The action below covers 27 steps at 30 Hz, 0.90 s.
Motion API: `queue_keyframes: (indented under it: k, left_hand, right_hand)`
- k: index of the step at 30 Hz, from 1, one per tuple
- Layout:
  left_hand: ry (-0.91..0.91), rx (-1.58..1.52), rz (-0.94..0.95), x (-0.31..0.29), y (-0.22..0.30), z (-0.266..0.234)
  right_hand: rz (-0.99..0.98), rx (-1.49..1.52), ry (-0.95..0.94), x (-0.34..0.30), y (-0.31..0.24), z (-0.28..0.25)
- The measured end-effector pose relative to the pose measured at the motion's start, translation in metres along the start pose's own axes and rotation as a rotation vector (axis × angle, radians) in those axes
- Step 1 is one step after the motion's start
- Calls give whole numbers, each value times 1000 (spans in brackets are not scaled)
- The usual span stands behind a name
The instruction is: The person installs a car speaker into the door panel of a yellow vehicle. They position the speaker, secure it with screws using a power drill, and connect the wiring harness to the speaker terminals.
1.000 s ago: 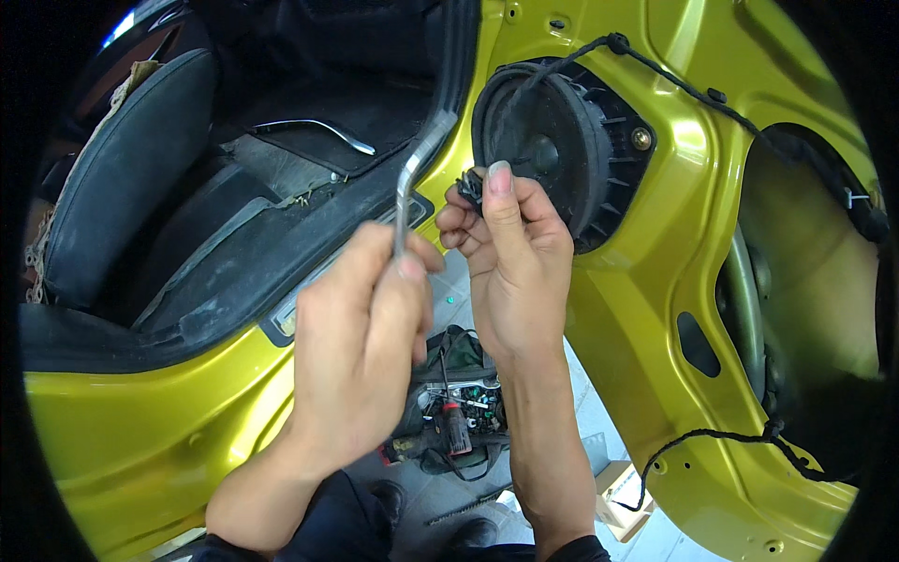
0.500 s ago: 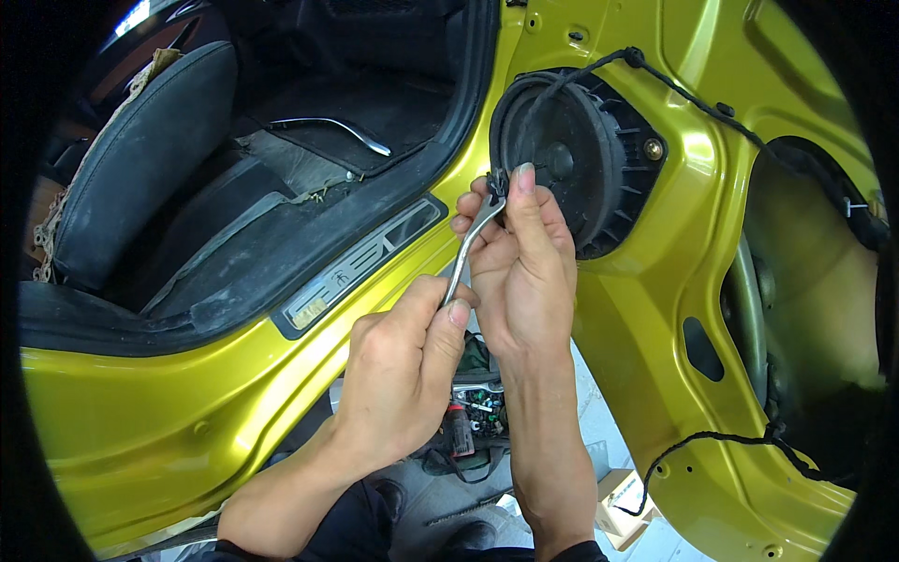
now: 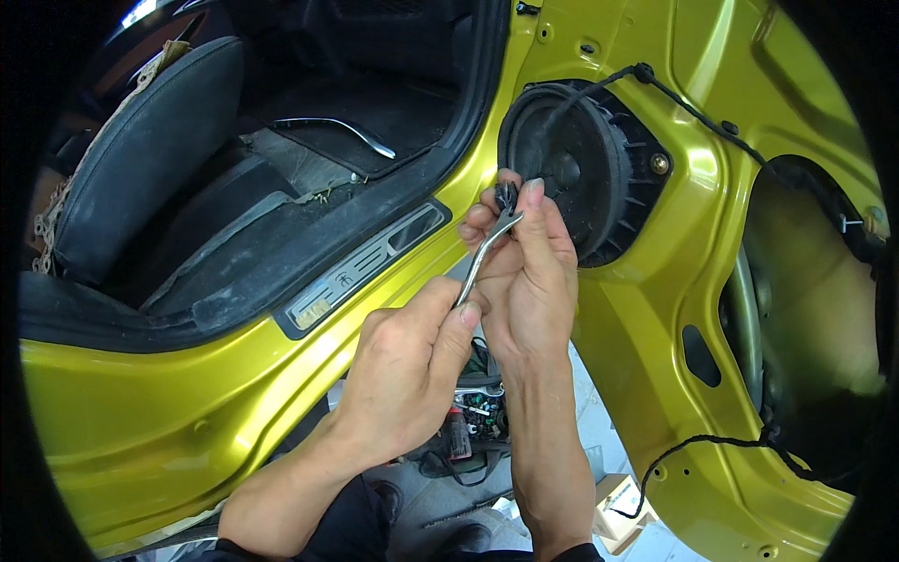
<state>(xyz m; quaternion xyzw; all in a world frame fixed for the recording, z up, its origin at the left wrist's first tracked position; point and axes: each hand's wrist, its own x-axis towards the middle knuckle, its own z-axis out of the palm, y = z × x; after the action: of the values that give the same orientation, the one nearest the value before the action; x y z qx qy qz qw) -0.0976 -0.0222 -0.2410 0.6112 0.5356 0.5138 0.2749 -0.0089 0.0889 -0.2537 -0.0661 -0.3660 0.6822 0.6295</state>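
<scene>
In my left hand (image 3: 403, 361), closed round its shaft, is a slim bent metal pry tool (image 3: 481, 258) with a forked end. That end meets a small black plastic piece (image 3: 507, 195), pinched between the thumb and fingers of my right hand (image 3: 529, 272). Whether the piece is a clip or a cable connector I cannot tell. Both hands are raised in front of a round black speaker (image 3: 571, 169) set in a yellow-green car door panel (image 3: 646, 337). My right fingers cover part of the speaker's lower left rim.
A black wiring harness (image 3: 693, 103) runs over the door's upper part; another loose cable (image 3: 693, 442) hangs lower down. The door sill (image 3: 365, 267) and a dark seat (image 3: 150, 169) lie left. A curved metal bar (image 3: 342, 126) rests inside the car. Below are a tool bag (image 3: 482, 459) and a cardboard box (image 3: 618, 506).
Both hands, with the tool and the black piece, sit slightly lower and to the right. The forked end has turned a little against the piece. The view has shifted slightly.
</scene>
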Motion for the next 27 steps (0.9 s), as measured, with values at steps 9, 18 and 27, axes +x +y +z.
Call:
queue_keyframes:
  k: [9, 18, 27]
  left_hand:
    - [32, -42, -86, 2, 1, 3]
    - [-177, -882, -289, 11, 14, 0]
    - [-176, -1090, -499, 0, 35, -3]
  right_hand:
    - [-42, 124, 14, -4, 13, 5]
    - [-30, 144, 66, -4, 10, -2]
    - [-322, -127, 0, 1, 12, -11]
